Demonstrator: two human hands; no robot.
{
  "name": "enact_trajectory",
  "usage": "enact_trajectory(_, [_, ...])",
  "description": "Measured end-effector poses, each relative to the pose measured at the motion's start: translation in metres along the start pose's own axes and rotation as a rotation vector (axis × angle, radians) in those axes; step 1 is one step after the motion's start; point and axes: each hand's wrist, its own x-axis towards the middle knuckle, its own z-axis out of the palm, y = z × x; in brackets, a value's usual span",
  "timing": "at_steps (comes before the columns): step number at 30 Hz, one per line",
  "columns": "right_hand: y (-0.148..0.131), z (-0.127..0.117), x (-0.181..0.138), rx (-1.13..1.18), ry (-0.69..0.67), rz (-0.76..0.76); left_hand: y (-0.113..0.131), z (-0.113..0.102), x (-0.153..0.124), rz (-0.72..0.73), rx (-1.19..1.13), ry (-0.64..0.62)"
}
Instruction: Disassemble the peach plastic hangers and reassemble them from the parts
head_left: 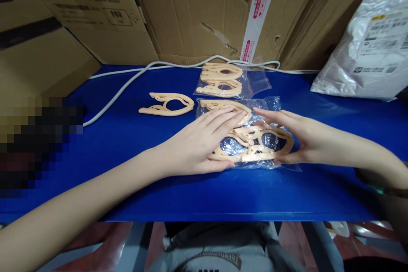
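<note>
A clear plastic bag [267,104] lies on the blue table [134,144], holding peach-coloured folding hangers [261,142]. My left hand [200,144] lies flat on the bag's left part, fingers stretched out over a hanger. My right hand [298,138] cups the bag's right end, with its fingers extended along the far side and its thumb at the near edge of the hangers. A second bagged set of hangers [221,78] lies farther back. One loose hanger [167,104] rests to the left, apart from both hands.
Large cardboard boxes [191,8] wall off the back of the table. A white cable [127,83] runs along the rear and left. A grey parcel bag [372,42] sits at the back right. A pixelated patch covers the left edge.
</note>
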Motion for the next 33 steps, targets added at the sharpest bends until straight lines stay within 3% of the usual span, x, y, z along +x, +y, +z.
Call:
enact_trajectory(3, [0.001,-0.002,-0.001,0.011,-0.019,0.013,0.000,-0.017,-0.001,0.002,-0.031,0.033])
enact_trajectory(6, [0.012,-0.011,-0.009,-0.030,-0.046,0.051,-0.006,-0.044,-0.009,-0.216,-0.056,-0.019])
enact_trajectory(8, [0.020,-0.017,-0.014,-0.062,-0.064,0.056,-0.014,-0.060,-0.017,-0.394,-0.103,-0.212])
enact_trajectory(11, [0.024,-0.018,-0.015,-0.065,-0.063,0.048,-0.025,-0.069,-0.028,-0.538,-0.225,-0.522])
enact_trajectory(14, [0.014,-0.008,-0.006,-0.052,-0.025,0.036,-0.028,-0.066,-0.029,-0.604,-0.345,-0.635])
enact_trajectory(19, [-0.002,0.009,0.008,-0.036,0.082,-0.023,-0.022,-0.061,-0.023,-0.615,-0.412,-0.674])
enact_trajectory(25, [0.006,0.006,0.005,0.201,0.045,-0.003,-0.024,-0.060,-0.023,-0.676,-0.482,-0.707])
enact_trajectory(33, [-0.003,0.015,0.011,0.277,0.069,0.021,-0.023,-0.051,-0.022,-0.753,-0.566,-0.678])
